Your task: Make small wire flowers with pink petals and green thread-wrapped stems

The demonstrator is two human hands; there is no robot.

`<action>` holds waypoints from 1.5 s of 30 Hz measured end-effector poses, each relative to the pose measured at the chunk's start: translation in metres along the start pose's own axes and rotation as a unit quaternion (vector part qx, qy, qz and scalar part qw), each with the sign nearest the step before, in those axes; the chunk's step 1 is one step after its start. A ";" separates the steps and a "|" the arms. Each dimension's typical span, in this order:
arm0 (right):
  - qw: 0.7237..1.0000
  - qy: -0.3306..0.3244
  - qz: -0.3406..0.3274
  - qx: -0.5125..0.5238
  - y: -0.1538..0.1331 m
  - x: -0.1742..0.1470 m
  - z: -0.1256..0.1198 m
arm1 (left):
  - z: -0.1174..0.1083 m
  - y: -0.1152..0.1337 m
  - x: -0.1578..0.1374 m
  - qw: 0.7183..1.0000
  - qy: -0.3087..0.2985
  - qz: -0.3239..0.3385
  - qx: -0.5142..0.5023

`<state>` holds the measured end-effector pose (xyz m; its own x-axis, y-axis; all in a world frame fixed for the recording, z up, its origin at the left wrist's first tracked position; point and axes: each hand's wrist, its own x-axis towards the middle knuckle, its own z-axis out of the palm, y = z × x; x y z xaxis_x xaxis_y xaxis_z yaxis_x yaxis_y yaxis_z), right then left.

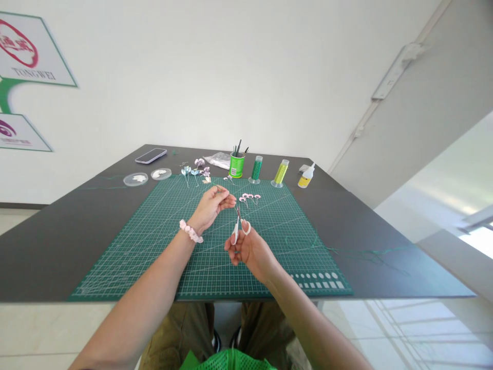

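My right hand [254, 254] holds a small pair of scissors [238, 215], its fingers in the white handle loops and the blades pointing away from me. My left hand [212, 206] is closed in a pinch just beyond the blade tips. Whatever lies between its fingertips is too fine to make out. Both hands are above the green cutting mat [146, 252]. Just right of my left fingertips, several small pink flower pieces on thin stems [250, 196] lie on the mat.
Along the back stand a green can of tools [236, 166], a green thread spool [256, 169], a yellow-green spool [280, 172] and a glue bottle [306, 178]. Blue petals [186, 170], purple petals [199, 162], shallow dishes [135, 179] and a phone [151, 155] lie left. Loose thread [377, 252] trails right.
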<state>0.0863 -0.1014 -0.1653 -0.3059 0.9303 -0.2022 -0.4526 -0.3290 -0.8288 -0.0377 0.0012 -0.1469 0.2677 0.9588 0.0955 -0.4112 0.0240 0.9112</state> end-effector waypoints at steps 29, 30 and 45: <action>0.778 0.245 -0.020 -0.578 -0.079 0.013 -0.074 | -0.005 -0.001 0.003 1.000 0.018 -0.002 0.006; 0.751 0.268 -0.005 -0.603 -0.090 0.021 -0.086 | -0.004 -0.001 0.003 1.000 0.013 -0.004 0.006; 0.683 0.339 0.050 -0.645 -0.116 0.063 -0.124 | -0.002 -0.002 0.000 0.999 -0.037 -0.014 0.016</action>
<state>0.2236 0.0150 -0.1469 0.3744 0.9189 -0.1241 0.7912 -0.3863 -0.4740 -0.0385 0.0017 -0.1495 0.3432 0.9341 0.0986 -0.3757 0.0403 0.9258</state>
